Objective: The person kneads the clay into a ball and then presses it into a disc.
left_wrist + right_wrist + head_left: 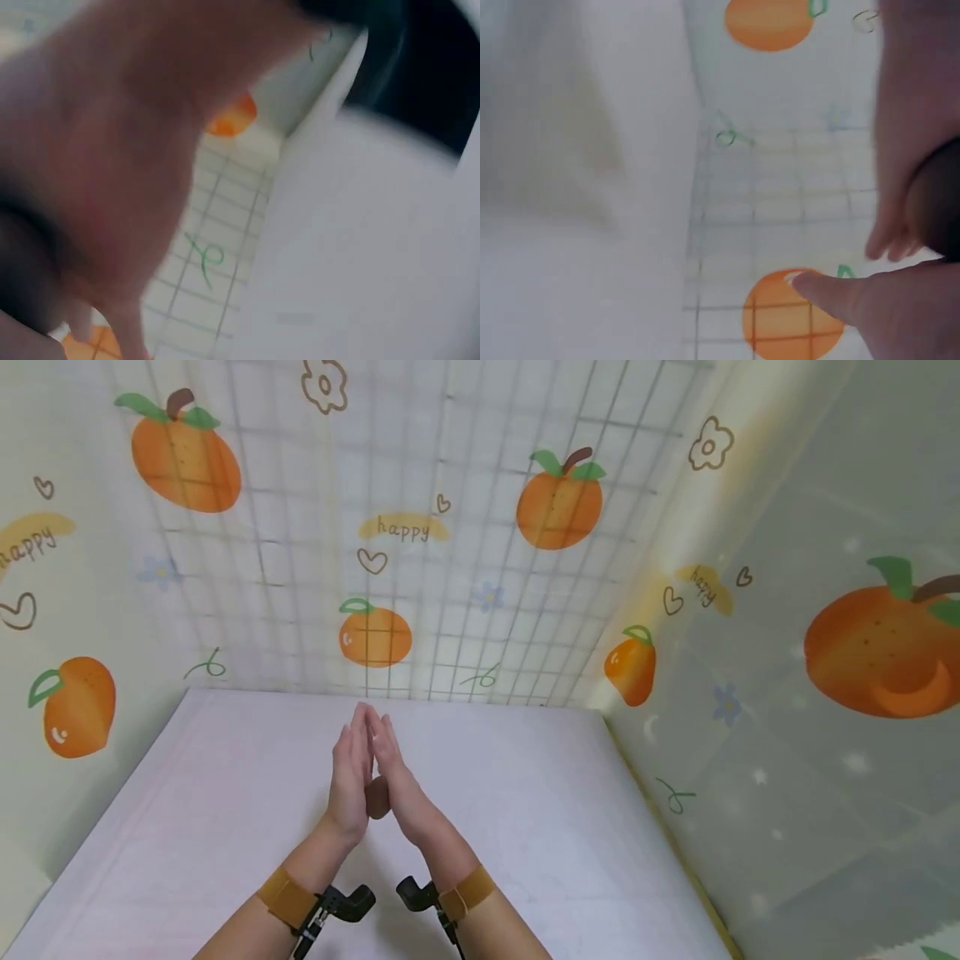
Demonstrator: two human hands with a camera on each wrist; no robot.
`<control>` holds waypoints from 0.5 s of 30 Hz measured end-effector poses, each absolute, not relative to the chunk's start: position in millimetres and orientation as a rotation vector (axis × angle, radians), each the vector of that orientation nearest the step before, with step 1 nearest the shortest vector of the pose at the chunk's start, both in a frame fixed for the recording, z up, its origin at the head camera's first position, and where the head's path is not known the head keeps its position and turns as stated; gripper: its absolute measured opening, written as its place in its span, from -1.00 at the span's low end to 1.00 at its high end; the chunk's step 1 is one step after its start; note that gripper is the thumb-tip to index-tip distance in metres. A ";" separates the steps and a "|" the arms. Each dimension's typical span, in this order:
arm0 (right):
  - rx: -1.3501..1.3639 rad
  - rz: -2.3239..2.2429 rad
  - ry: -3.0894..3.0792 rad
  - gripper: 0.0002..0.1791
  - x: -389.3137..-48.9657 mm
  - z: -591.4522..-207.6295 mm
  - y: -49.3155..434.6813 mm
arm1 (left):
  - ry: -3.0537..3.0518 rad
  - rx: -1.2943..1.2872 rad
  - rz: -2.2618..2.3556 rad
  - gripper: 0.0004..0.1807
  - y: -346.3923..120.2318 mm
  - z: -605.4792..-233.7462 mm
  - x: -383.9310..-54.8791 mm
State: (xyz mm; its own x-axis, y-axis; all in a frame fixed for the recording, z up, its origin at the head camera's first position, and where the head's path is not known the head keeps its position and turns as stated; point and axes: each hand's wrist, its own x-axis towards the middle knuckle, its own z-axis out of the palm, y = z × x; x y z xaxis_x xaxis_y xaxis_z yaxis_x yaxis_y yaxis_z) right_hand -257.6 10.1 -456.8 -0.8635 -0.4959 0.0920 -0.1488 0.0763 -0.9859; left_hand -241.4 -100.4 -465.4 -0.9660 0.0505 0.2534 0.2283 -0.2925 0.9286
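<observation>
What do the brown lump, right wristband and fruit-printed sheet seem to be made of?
Brown lump: perhaps clay or dough; matte, rounded, too small to be sure.
Right wristband: possibly leather or fabric; dull tan, wrapping flat.
Fruit-printed sheet: likely thin plastic or fabric; a grid shows through.

Left hand [349, 785] and right hand [403, 787] partly hide the brown lump [377, 799]; forearms [251, 931] are cropped.

matt brown lump [377, 799], smooth pale tabletop [517, 810], translucent printed sheeting [757, 852], metal-looking wire grid [272, 584], cloth-like tan straps [286, 897], black plastic-looking wrist mounts [350, 904]
</observation>
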 end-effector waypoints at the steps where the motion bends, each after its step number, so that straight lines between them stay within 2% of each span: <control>1: -0.670 -1.865 2.090 -0.33 -254.6 -455.1 9.2 | -1.798 -0.364 -2.407 -0.13 -102.4 -465.7 -242.8; 8: -0.801 -1.867 2.156 -0.29 -249.9 -441.4 6.2 | -1.878 -0.327 -2.475 -0.25 -101.4 -475.6 -241.3; 15: -0.712 -1.828 2.254 -0.33 -264.4 -446.2 4.7 | -1.770 -0.423 -2.540 -0.28 -95.5 -479.4 -235.3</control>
State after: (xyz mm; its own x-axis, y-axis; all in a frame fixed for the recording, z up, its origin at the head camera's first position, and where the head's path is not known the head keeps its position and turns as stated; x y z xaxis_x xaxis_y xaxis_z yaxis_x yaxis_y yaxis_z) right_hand -264.4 4.7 -446.2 -0.8753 -0.4512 0.1743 -0.2637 0.1432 -0.9539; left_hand -235.3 -95.5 -479.4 -0.9632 0.1393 0.2300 0.1675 -0.3583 0.9185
